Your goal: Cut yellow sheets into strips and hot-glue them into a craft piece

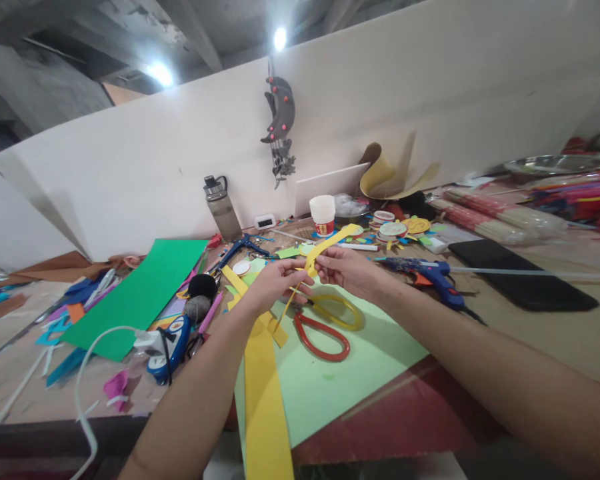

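Above the middle of the table [555, 333], a yellow paper strip [316, 257] is held up between both hands. Its broad upper end slants up and away towards the right, and a thin sliver of it trails down and to the left below the grip. The left hand [275, 283] pinches the strip from the near left, its fingers [296, 279] pressed together on the paper. The right hand [347, 270] meets it from the right, fingers [326, 264] likewise closed on the strip, so the fingertips of the two hands almost touch. Directly beneath the hands lies a pair of scissors [336, 357] with one yellow and one red handle loop; its blades are hidden under the left hand. The scissors rest on a pale green sheet [330, 393] that reaches the near table edge. A wide yellow band of paper [265, 400] lies across the left part of that sheet and runs towards the person. To the right, just beyond the right forearm, is a blue glue gun [437, 275], and past it a flat black slab [520, 280]. To the left a dark green sheet [140, 293] lies among coloured offcuts. Further back, near the white partition, a grey water bottle [221, 210] and a white paper cup [323, 215] stand upright, well apart from each other.
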{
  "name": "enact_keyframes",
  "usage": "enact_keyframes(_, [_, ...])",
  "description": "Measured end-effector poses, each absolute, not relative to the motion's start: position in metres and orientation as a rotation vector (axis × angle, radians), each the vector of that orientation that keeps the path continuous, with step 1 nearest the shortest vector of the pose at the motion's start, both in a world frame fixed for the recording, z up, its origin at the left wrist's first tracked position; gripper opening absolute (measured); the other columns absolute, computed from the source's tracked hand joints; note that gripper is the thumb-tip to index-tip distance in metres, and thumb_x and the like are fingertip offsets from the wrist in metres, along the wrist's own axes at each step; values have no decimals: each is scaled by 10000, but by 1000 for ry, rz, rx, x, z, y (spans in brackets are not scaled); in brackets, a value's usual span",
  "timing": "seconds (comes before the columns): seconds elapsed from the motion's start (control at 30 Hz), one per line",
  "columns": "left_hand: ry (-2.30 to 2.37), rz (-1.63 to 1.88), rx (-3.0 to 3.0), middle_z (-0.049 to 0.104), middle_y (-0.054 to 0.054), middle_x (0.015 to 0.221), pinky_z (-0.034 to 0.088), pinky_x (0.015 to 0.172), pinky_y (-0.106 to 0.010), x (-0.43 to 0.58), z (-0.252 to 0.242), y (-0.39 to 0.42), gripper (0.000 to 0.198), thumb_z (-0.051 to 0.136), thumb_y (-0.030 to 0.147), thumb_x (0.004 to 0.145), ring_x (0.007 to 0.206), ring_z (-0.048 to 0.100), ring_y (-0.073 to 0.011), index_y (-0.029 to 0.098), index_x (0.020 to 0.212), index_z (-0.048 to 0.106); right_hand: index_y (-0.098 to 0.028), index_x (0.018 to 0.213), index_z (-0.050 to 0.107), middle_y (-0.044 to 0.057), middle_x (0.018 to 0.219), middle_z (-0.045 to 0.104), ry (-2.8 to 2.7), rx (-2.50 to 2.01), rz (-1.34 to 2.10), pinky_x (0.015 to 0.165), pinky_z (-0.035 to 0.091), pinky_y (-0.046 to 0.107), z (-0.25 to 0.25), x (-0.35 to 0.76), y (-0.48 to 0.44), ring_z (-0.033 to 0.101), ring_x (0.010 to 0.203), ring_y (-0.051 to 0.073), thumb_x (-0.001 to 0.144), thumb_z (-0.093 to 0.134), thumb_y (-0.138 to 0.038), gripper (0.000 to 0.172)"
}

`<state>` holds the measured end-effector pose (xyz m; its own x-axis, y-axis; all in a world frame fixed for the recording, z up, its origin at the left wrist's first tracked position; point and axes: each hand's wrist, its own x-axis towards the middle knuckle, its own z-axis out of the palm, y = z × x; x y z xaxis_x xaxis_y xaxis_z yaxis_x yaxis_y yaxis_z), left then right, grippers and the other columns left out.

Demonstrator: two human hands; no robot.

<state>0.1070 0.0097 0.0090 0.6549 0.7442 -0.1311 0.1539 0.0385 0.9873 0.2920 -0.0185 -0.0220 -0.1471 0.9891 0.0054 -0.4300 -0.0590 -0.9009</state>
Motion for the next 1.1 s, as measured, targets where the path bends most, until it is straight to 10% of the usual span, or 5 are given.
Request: enact_keyframes(1.1, [863,485,1623,681,-113,915,558,599,-278,107,13,7,519,699,399,711,740,682,-191,150,1153,588,-134,782,655,12,680,627,-960,-819,1547,579,465,215,-13,292,-24,565,564,76,696,696,-160,99])
